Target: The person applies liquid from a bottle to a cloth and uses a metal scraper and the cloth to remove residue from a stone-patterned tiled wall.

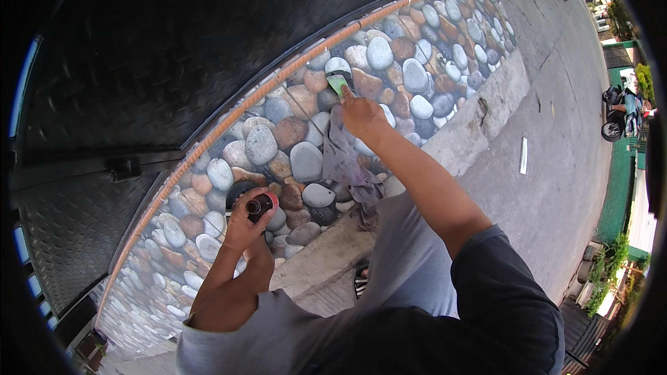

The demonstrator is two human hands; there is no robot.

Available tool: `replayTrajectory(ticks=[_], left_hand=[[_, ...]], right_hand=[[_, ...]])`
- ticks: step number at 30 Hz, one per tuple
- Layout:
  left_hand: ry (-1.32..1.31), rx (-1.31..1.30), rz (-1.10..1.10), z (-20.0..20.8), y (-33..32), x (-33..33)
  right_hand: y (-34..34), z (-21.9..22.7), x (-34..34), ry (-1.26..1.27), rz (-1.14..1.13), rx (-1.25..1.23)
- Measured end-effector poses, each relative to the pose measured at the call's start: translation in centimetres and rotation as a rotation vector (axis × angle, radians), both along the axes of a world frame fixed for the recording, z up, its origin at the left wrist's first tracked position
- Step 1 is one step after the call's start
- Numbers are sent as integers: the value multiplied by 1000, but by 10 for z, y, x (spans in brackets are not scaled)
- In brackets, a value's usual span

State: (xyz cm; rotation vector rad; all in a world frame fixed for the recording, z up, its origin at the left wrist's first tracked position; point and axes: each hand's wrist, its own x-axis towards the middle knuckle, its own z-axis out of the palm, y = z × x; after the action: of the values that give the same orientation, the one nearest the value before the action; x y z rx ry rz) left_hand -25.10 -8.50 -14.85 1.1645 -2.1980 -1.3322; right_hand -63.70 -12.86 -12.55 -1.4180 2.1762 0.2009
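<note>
My left hand (242,228) is closed around a dark brown bottle (262,204) with a reddish label, its mouth facing up. It is above the pebble-patterned surface (306,161), beside a dark round object partly hidden behind the hand. My right hand (361,117) reaches out to the upper middle of that surface. Its fingers are closed on a flat light green piece (338,84), whose exact kind I cannot make out. A dark patch lies by the green tip. Just below that hand, a stained grey-purple rag (347,161) trails down toward my knee.
An orange-brown trim strip (279,68) edges the pebble surface, with black metal panels (174,42) beyond it. A concrete ledge (479,114) and grey pavement (556,90) run along the right. A white strip (524,154) lies on the pavement; a motorcycle (613,121) stands far right.
</note>
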Motion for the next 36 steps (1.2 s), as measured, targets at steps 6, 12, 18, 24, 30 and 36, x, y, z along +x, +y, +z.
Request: replayTrajectory(ticks=[6,12,18,24,30,36], left_hand=[[-16,19,-1,3,-2,-7],[-38,17,-7,4,-1,-5],[-6,-26,-13,2,0,-2],[-4,-52,-20,4,1,-3],[26,-43,-19,2,0,-2],[21,-55,-29,5,1,-1]], right_hand=[[3,-12,-8,-39,0,-39],[-5,-7,-3,25,-16,-83],[34,-3,27,-65,-49,-47],[41,13,1,-1,7,-198],[23,4,0,71,-62,-135],[16,0,9,42,-99,-111]])
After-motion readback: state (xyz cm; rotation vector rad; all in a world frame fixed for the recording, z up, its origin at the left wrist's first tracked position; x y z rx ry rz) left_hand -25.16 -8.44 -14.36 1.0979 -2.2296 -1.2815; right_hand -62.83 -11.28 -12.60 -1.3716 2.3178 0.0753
